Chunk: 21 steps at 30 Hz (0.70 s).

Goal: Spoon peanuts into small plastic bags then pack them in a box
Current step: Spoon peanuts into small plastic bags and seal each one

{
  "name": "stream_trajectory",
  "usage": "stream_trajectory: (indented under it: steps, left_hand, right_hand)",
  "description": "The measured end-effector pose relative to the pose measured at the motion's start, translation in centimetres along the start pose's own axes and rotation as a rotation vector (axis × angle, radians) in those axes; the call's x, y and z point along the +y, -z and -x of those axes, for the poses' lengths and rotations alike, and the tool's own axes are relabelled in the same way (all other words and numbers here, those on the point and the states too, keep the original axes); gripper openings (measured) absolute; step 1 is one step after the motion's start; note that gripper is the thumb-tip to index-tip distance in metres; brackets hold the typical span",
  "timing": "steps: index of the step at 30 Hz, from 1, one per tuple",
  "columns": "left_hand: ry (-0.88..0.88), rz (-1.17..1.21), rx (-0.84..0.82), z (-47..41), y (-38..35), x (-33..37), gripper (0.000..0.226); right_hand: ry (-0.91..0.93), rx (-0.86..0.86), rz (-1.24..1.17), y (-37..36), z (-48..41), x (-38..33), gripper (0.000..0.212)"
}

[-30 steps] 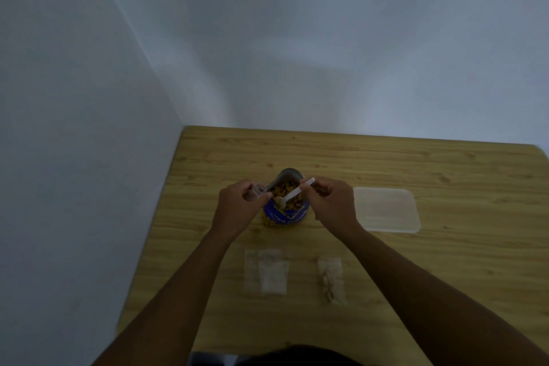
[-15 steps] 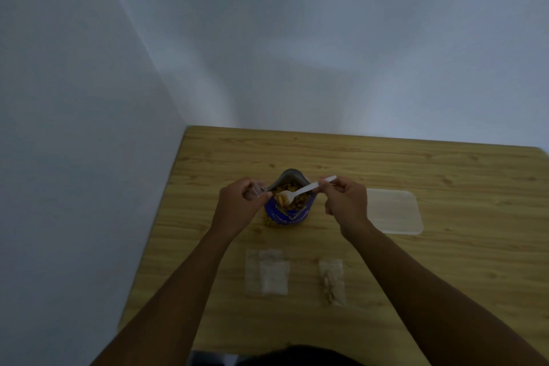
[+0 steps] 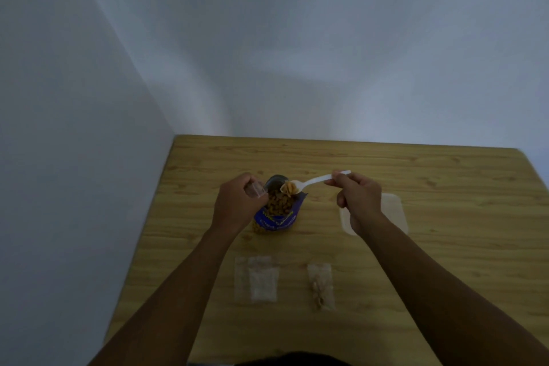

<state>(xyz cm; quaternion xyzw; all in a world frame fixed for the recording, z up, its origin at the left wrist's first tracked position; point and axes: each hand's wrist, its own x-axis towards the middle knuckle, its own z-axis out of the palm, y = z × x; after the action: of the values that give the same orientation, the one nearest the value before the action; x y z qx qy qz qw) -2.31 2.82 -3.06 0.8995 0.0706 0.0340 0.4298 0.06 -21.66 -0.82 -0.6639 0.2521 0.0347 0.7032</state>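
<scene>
Head view: the right hand has drawn back to the right and lifted the white spoon out of the blue pouch. It pinches the handle end, and the bowl now sits level over the pouch mouth with a load of peanuts. The left hand has stayed beside the pouch, fingers curled round a small bag. The scoop looks done, and tipping it into that bag comes next. On the counter lie one filled bag, the empty bags and the box, with nothing packed yet.
</scene>
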Motion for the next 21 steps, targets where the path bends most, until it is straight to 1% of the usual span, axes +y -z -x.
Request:
stream_trajectory:
  steps: [4, 7, 15, 17, 21]
  left_hand:
    - [-0.011, -0.011, 0.005, -0.5, -0.6, 0.8, 0.029]
    - [-0.024, -0.013, 0.000, -0.8, -1.1, 1.6, 0.029]
    - [-0.038, 0.002, -0.016, -1.2, -2.0, 3.4, 0.030]
    - [-0.035, 0.008, -0.011, -1.3, -2.2, 3.8, 0.029]
    - [-0.015, 0.016, 0.003, -1.4, -2.4, 4.3, 0.022]
  right_hand:
    - [0.047, -0.029, -0.017, -0.1, 0.4, -2.3, 0.009]
    - [0.095, -0.056, -0.012, -0.5, 0.7, -3.7, 0.009]
    - [0.186, -0.098, 0.100, -1.7, 0.9, -5.3, 0.008]
    - [0.252, -0.126, 0.147, -2.1, 1.1, -5.4, 0.006]
    - [0.463, -0.241, 0.286, -3.0, 2.0, -5.6, 0.007]
